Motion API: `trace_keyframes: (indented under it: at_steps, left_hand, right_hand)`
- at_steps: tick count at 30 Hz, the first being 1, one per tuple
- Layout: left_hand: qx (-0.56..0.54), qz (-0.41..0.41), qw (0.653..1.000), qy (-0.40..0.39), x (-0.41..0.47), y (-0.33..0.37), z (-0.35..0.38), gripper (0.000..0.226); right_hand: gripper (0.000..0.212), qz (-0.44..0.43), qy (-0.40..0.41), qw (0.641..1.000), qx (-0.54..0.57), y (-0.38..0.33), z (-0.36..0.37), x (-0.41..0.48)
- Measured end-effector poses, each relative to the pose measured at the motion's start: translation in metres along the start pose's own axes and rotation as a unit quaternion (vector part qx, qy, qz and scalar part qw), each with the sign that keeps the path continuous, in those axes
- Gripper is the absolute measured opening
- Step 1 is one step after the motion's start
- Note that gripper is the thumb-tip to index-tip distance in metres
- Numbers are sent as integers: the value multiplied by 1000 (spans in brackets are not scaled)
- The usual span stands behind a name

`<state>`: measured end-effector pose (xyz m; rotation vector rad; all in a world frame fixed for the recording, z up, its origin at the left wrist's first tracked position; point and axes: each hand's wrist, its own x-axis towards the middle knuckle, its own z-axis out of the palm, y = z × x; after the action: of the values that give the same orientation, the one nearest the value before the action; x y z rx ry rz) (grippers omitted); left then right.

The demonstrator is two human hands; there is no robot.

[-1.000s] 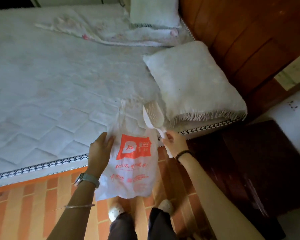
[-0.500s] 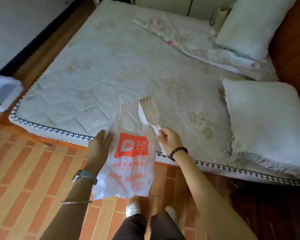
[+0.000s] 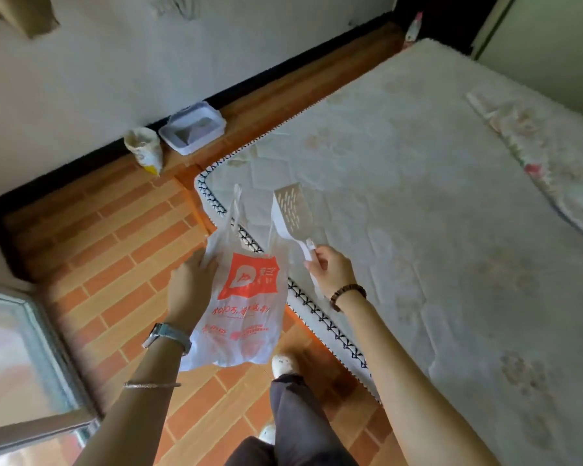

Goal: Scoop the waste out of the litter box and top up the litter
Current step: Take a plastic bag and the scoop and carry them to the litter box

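Where the floor [image 3: 122, 250] meets the wall, I see a crumpled sack [image 3: 145, 149] just beside the white litter box [image 3: 192, 127], well apart from both hands. Nearer me, the left hand [image 3: 191, 284] reaches forward, back up, holding the left edge of a white bag [image 3: 246, 307] with red print; its fingertips are hidden behind the plastic. The right hand [image 3: 332, 272] has its fingers curled tight round the handle of the scoop [image 3: 293, 213]. This pale, slotted scoop runs lengthwise up and slightly left, blade end away from me, over the mattress [image 3: 418, 196] corner.
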<state>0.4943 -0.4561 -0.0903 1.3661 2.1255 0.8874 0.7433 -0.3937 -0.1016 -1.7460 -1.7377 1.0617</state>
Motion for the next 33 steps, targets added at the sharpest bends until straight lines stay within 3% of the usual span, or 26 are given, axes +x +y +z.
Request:
trace_keyframes:
  at_steps: [11,18,24,33]
  left_hand:
    - [-18,-119,980,157,79,-38,-71,20]
    - [-21,-181,956,231,130,-67,-119,26]
    - [-35,-188,950,247,188,-97,-159,25]
    - [13,-145,969,202,305,-156,-229,12]
  right_hand:
    - [23,-113,-137,982,-57,-90,70,141]
    - [18,-154,-178,971,-51,-154,122,194]
    - [20,-148,-194,968,-54,-207,180,238]
    - [22,-151,-157,975,-38,-303,246,322]
